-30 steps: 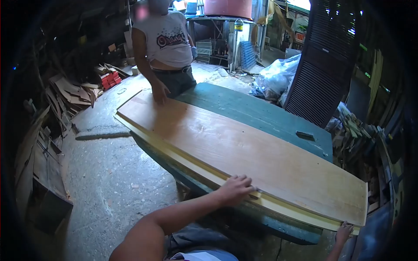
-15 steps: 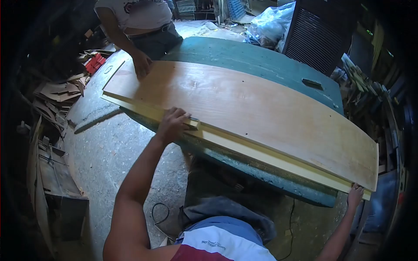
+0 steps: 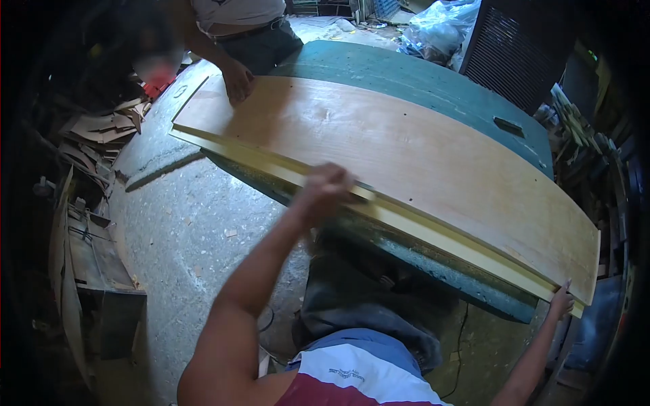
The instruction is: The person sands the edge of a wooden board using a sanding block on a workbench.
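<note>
A long plywood panel (image 3: 406, 155) lies across the green table (image 3: 379, 68), with a pale wooden strip (image 3: 440, 233) along its near edge. My left hand (image 3: 325, 193), somewhat blurred, is closed around a small wood block (image 3: 363, 192) at that edge. Near the panel's right end, my right hand (image 3: 560, 300) grips the end of the pale strip. The undersides of both hands' grips are hidden.
Across the table stands another person, one hand (image 3: 237, 80) on the panel's far left part. A louvered shutter (image 3: 508, 57) and plastic bags (image 3: 440, 30) are behind the table. Scrap wood (image 3: 101, 128) lies at left; a small dark block (image 3: 508, 126) rests on the table.
My left hand first slid left along the near edge with the small block, then came back part of the way right. My right hand stays at the right end. The view has tilted down.
</note>
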Tool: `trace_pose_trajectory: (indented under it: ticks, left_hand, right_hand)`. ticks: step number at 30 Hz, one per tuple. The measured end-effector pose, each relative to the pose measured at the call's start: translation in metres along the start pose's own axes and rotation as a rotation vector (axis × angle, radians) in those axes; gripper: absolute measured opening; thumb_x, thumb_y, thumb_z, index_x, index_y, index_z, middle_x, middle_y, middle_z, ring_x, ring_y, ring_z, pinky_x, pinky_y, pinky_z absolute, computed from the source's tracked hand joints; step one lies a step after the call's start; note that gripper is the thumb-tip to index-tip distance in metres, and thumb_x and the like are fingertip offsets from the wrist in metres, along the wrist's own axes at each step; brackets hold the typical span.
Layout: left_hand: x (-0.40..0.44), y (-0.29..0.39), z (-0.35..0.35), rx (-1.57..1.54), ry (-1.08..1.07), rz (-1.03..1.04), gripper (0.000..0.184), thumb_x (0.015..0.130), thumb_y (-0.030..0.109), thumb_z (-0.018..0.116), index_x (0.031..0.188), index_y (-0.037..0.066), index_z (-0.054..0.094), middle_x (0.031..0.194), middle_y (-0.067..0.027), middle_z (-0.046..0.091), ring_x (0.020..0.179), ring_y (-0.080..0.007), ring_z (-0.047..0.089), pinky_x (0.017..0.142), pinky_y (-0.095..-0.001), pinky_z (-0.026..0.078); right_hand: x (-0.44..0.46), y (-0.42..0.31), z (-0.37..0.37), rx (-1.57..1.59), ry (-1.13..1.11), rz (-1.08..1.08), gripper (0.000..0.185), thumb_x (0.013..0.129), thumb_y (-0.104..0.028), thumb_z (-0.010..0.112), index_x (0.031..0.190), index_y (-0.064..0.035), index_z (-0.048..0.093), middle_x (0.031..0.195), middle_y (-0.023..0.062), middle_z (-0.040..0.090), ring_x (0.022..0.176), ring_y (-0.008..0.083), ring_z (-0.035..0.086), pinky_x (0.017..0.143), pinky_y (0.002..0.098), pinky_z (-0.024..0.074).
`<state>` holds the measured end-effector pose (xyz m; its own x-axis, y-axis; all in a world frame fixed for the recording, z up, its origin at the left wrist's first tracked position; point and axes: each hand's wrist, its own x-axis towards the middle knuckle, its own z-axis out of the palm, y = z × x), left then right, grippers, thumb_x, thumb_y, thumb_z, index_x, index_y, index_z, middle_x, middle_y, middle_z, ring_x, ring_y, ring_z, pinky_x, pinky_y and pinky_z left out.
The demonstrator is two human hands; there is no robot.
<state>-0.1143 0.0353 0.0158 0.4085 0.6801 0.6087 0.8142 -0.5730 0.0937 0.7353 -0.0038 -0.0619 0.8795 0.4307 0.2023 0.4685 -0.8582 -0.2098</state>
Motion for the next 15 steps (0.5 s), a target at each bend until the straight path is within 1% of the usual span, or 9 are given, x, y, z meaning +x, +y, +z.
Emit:
trace_pose_trajectory:
  ticks: [2, 4, 7, 9, 11, 12, 13, 14, 15]
  left_hand:
    - [-0.043, -0.084, -0.019, 0.171, -0.008, -0.006, 0.043, 0.076, 0.026, 0.086, 0.114, 0.007, 0.078, 0.097, -0.0107, 0.069, 0.096, -0.0304, 0.066, 0.088, -0.0436, 0.056]
    - [-0.059, -0.128, -0.049, 0.200, -0.057, -0.083, 0.049, 0.074, 0.029, 0.089, 0.114, 0.004, 0.077, 0.103, -0.0125, 0.070, 0.101, -0.0315, 0.065, 0.089, -0.0437, 0.056]
    - [-0.067, -0.130, -0.042, 0.160, -0.047, -0.141, 0.047, 0.074, 0.028, 0.089, 0.112, 0.005, 0.077, 0.104, -0.0118, 0.070, 0.102, -0.0309, 0.064, 0.090, -0.0433, 0.056]
    - [-0.056, -0.097, -0.027, 0.157, -0.107, -0.173, 0.045, 0.075, 0.029, 0.089, 0.111, 0.006, 0.076, 0.104, -0.0116, 0.069, 0.104, -0.0301, 0.064, 0.090, -0.0423, 0.056]
    - [-0.034, -0.036, 0.001, 0.125, -0.052, -0.042, 0.025, 0.088, 0.020, 0.072, 0.110, 0.007, 0.076, 0.104, -0.0118, 0.069, 0.105, -0.0308, 0.065, 0.096, -0.0471, 0.052]
    - [-0.028, -0.006, 0.012, -0.012, -0.061, -0.044, 0.029, 0.086, 0.014, 0.067, 0.114, 0.009, 0.075, 0.106, -0.0126, 0.068, 0.108, -0.0313, 0.064, 0.102, -0.0491, 0.048]
    - [-0.019, 0.017, 0.014, -0.012, -0.083, 0.011, 0.040, 0.082, 0.013, 0.068, 0.122, 0.009, 0.073, 0.113, -0.0118, 0.067, 0.113, -0.0316, 0.062, 0.106, -0.0472, 0.045]
    - [-0.012, 0.034, 0.011, -0.014, -0.111, -0.023, 0.044, 0.084, 0.015, 0.069, 0.128, 0.010, 0.071, 0.118, -0.0098, 0.066, 0.117, -0.0319, 0.060, 0.108, -0.0458, 0.044]
    - [-0.016, 0.029, 0.010, -0.064, -0.095, -0.012, 0.044, 0.083, 0.015, 0.072, 0.127, 0.011, 0.071, 0.119, -0.0092, 0.066, 0.115, -0.0326, 0.060, 0.106, -0.0461, 0.045]
  right_hand:
    - [0.035, 0.018, 0.033, -0.076, 0.074, -0.056, 0.116, 0.096, -0.085, 0.029, 0.153, 0.0156, 0.040, 0.166, 0.0326, 0.029, 0.158, 0.0429, 0.021, 0.130, 0.0513, 0.0135]
    - [0.028, 0.014, 0.029, -0.067, 0.066, -0.053, 0.116, 0.097, -0.085, 0.029, 0.153, 0.0163, 0.039, 0.167, 0.0331, 0.028, 0.158, 0.0433, 0.020, 0.130, 0.0512, 0.0119]
    - [0.030, 0.014, 0.029, -0.080, 0.049, -0.054, 0.117, 0.097, -0.085, 0.029, 0.153, 0.0171, 0.038, 0.167, 0.0334, 0.027, 0.158, 0.0440, 0.020, 0.130, 0.0511, 0.0103]
    - [0.029, 0.013, 0.031, -0.089, 0.038, -0.051, 0.117, 0.097, -0.085, 0.029, 0.153, 0.0173, 0.037, 0.167, 0.0334, 0.027, 0.158, 0.0444, 0.020, 0.130, 0.0512, 0.0102]
    - [0.024, 0.009, 0.029, -0.070, 0.066, -0.039, 0.115, 0.097, -0.084, 0.029, 0.154, 0.0152, 0.036, 0.168, 0.0315, 0.026, 0.158, 0.0450, 0.019, 0.130, 0.0520, 0.0109]
    - [0.011, 0.005, 0.021, -0.061, 0.067, -0.037, 0.115, 0.097, -0.084, 0.029, 0.154, 0.0152, 0.036, 0.168, 0.0315, 0.026, 0.158, 0.0450, 0.019, 0.130, 0.0520, 0.0109]
    - [-0.004, 0.001, 0.009, -0.012, 0.029, -0.025, 0.114, 0.097, -0.084, 0.030, 0.156, 0.0138, 0.036, 0.169, 0.0303, 0.025, 0.159, 0.0445, 0.018, 0.130, 0.0521, 0.0118]
    - [-0.011, -0.008, -0.003, 0.036, -0.001, -0.021, 0.113, 0.097, -0.084, 0.030, 0.157, 0.0124, 0.035, 0.170, 0.0291, 0.024, 0.159, 0.0441, 0.018, 0.130, 0.0522, 0.0126]
    - [-0.013, -0.014, -0.012, 0.050, 0.019, -0.025, 0.113, 0.097, -0.084, 0.030, 0.157, 0.0124, 0.035, 0.170, 0.0291, 0.024, 0.159, 0.0441, 0.018, 0.130, 0.0522, 0.0126]
